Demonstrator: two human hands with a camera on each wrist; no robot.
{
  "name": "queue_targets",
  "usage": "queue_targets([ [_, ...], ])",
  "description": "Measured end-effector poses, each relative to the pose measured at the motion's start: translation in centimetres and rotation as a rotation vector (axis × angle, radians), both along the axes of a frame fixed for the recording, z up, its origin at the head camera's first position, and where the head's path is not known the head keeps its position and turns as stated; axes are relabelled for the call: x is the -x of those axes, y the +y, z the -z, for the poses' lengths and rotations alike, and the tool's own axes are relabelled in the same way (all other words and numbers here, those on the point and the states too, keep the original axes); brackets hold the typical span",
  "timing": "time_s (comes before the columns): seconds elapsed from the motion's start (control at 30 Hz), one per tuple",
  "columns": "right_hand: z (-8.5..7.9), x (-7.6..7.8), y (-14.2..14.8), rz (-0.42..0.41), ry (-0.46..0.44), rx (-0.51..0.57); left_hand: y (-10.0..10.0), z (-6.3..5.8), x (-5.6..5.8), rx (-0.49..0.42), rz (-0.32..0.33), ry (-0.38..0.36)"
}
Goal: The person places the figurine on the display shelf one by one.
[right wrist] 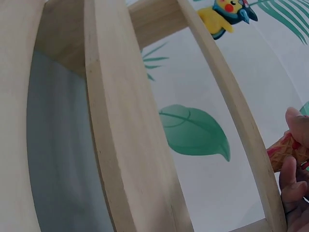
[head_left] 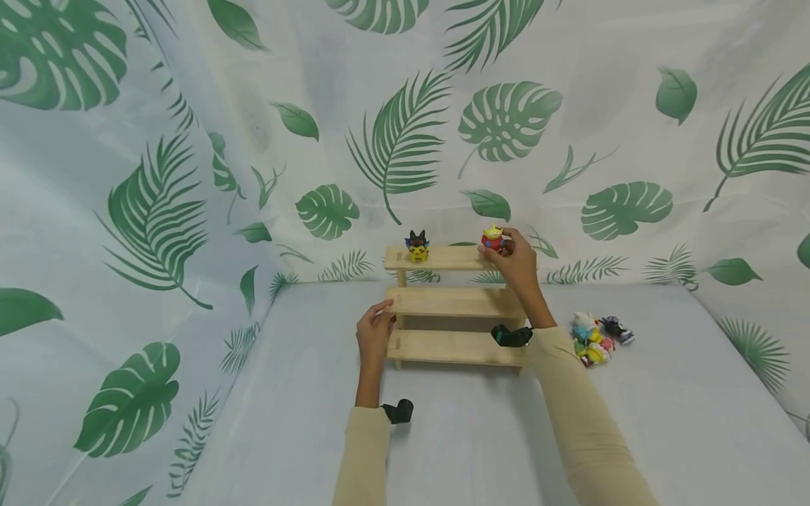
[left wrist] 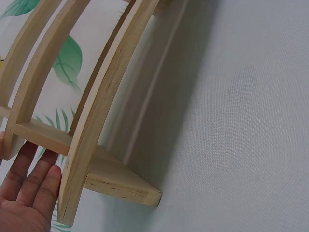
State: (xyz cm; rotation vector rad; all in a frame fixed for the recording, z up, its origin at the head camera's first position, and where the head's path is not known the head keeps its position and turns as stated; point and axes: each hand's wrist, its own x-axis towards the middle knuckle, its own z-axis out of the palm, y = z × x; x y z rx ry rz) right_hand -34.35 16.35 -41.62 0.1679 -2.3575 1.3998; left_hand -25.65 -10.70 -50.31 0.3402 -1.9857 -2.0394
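Note:
A three-tier wooden display shelf (head_left: 457,302) stands against the leaf-printed backdrop. At the right end of its top tier, my right hand (head_left: 517,260) pinches a small red-and-yellow toy figure (head_left: 492,239) between thumb and fingers. In the right wrist view, a waffle-patterned part of that figure (right wrist: 280,153) shows between the fingertips, the rest cut off by the frame edge. My left hand (head_left: 375,329) holds the left end of the middle tier, its fingers (left wrist: 30,181) reaching under the wood in the left wrist view. Toward the left of the top tier sits a yellow figure with a black-eared hood (head_left: 417,247).
Several small toy figures lie in a pile (head_left: 593,339) on the white cloth (head_left: 455,436), right of the shelf. One dark figure (head_left: 616,329) lies at the pile's right side. The printed backdrop (head_left: 392,63) rises right behind the shelf.

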Motion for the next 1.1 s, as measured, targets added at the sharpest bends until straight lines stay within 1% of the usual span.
queue_targets([
  [0.03, 0.0, 0.0, 0.0, 0.007, -0.003, -0.009, 0.0, 0.0, -0.1, -0.002, 0.001, 0.003],
  [0.07, 0.0, -0.1, 0.0, 0.014, -0.010, -0.014, 0.0, 0.5, 0.1, -0.005, -0.003, 0.009],
  [0.1, 0.0, -0.1, 0.0, 0.023, -0.016, -0.022, 0.0, 0.5, 0.2, -0.002, -0.004, 0.010],
  [0.23, -0.1, -0.2, -0.1, 0.051, -0.035, -0.044, 0.0, 0.6, 0.2, -0.009, 0.002, 0.017],
  [0.33, 0.0, -0.1, -0.1, 0.063, -0.033, -0.073, -0.1, 0.5, 0.2, -0.002, 0.004, 0.028],
  [0.47, 0.2, 0.1, -0.3, 0.089, 0.012, -0.127, -0.3, 0.4, 0.3, 0.011, 0.003, 0.050],
  [0.67, 0.6, 0.1, -0.6, 0.134, 0.100, -0.197, -0.3, 0.5, 0.5, -0.009, 0.005, 0.058],
  [0.87, 0.7, -0.2, -0.8, 0.153, 0.152, -0.200, -0.2, 0.7, 0.4, -0.003, 0.009, 0.054],
  [1.1, 1.0, 0.1, -0.8, 0.154, 0.164, -0.198, -0.2, 0.5, 0.2, 0.000, 0.011, 0.057],
])
